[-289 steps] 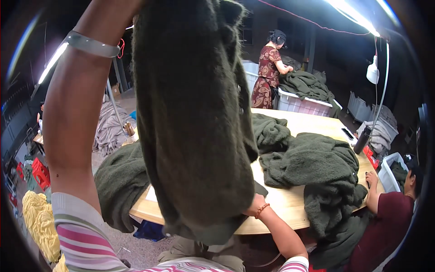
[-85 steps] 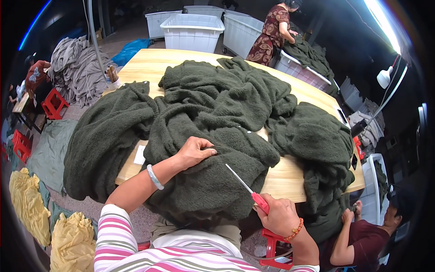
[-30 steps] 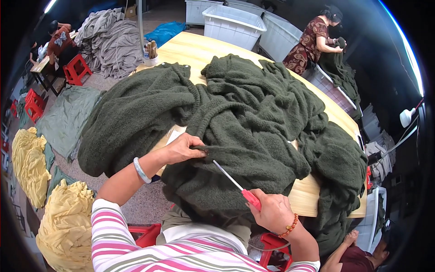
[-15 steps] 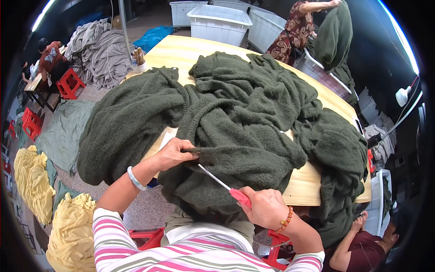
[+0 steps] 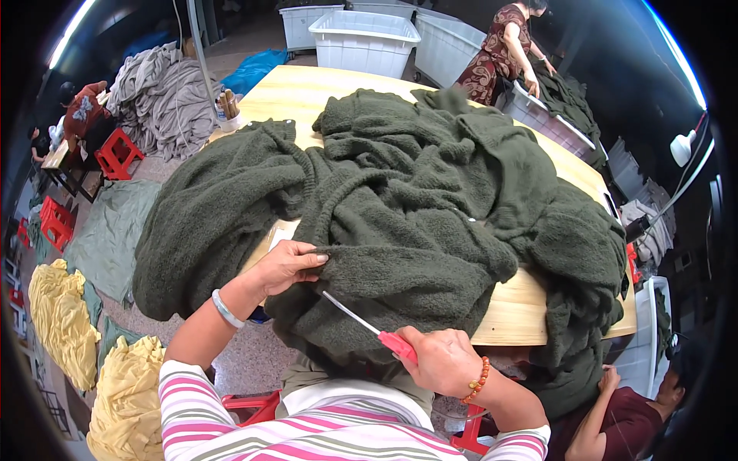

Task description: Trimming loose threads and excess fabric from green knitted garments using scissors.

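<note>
At the near edge of the wooden table point(image 5: 515, 319), the L hand point(image 5: 284, 267) had thumb + fingers pinched on a fold of the dk-green knit point(image 5: 407, 280). That piece lay heaped on the tabletop, lower part hanging over the edge twd the lap — prob. soft, limp, bulky, w/ a fuzzy, non-slip surface; not fragile as such, tho loops might've snagged. Best hold was likely a pinch on that raised fold, w/ the bulk's weight left on the table. Further R, the R hand point(image 5: 442, 361) had its fingers wrapped round the red-handled tool point(image 5: 398, 346), its thin metal tip close to the cloth; contact unclear.

Containers, L to R: small cup point(image 5: 233, 123) w/ brown stick-like items; white bin point(image 5: 365, 54) at back, inner walls showing; rear-R bin point(image 5: 542, 117) piled w/ dk-green cloth, a co-worker's hand point(image 5: 531, 83) by its rim; bottom-R bin point(image 5: 639, 361) w/ green cloth — amt unclear.
</note>
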A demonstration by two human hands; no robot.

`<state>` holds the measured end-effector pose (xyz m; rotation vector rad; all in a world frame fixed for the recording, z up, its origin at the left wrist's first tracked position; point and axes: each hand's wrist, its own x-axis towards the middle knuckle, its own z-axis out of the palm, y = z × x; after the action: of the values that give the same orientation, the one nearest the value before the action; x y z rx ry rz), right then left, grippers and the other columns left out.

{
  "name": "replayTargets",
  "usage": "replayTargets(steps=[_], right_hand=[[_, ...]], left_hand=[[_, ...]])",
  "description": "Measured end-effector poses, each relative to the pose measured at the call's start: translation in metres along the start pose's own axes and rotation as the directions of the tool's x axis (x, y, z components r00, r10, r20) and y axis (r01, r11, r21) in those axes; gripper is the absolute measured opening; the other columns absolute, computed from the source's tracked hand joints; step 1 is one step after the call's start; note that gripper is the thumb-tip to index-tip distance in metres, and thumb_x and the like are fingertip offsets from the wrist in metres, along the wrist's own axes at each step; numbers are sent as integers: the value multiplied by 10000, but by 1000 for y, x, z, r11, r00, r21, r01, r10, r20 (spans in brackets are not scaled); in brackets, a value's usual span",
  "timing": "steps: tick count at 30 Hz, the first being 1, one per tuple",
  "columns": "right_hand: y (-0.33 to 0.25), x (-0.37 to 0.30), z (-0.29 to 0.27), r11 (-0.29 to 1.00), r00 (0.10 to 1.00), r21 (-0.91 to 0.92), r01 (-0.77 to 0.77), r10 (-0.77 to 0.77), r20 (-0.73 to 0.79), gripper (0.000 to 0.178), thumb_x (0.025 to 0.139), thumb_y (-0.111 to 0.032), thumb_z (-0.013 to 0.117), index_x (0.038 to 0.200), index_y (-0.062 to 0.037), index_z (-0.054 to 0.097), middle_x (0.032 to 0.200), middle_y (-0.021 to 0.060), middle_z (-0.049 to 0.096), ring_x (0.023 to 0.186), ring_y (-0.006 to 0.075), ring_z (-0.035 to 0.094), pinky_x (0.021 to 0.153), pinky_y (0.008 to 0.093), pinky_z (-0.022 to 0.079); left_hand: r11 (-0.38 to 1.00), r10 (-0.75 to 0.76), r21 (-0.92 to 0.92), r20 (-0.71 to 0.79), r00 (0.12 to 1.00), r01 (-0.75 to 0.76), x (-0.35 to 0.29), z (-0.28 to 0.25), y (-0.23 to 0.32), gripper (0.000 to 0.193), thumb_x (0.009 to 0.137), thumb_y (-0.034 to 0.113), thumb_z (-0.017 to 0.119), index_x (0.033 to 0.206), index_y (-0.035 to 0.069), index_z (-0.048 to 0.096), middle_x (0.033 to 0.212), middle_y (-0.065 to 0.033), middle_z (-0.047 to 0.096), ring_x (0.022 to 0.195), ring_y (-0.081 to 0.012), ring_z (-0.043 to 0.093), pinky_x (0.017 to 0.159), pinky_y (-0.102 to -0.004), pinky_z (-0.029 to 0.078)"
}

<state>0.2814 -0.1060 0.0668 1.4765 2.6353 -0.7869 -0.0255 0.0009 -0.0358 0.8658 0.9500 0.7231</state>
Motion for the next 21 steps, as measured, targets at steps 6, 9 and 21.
replayTargets(steps=[6, 9, 21], right_hand=[[17, -2, 10, 1000, 996, -1, 18, -18, -92, 231, 876, -211, 623, 1053, -73, 571, 715, 170, 659, 685, 376, 659, 629, 476, 512], [29, -3, 13, 997, 976, 63, 54, -39, -214, 248, 890, -237, 640, 1096, -106, 603, 734, 145, 667, 689, 355, 663, 630, 448, 519], [65, -46, 5, 967, 905, 193, -169, 229, -359, 233, 906, -242, 611, 1105, -123, 590, 766, 157, 676, 743, 372, 664, 668, 484, 511]], left_hand=[[986, 94, 138, 35, 995, -98, 4, 8, 10, 261, 915, 156, 680, 1145, 34, 663, 1002, -11, 671, 923, -92, 616, 819, -282, 526], [796, 389, 480, 63, 919, -369, 29, 15, 36, 361, 822, 67, 700, 1168, -4, 628, 1006, -33, 671, 942, -121, 623, 847, -287, 515], [277, 147, 959, -94, 985, 50, 229, 35, 94, 763, 599, 155, 836, 1307, 60, 569, 1077, -181, 685, 901, -272, 695, 787, -366, 563]])
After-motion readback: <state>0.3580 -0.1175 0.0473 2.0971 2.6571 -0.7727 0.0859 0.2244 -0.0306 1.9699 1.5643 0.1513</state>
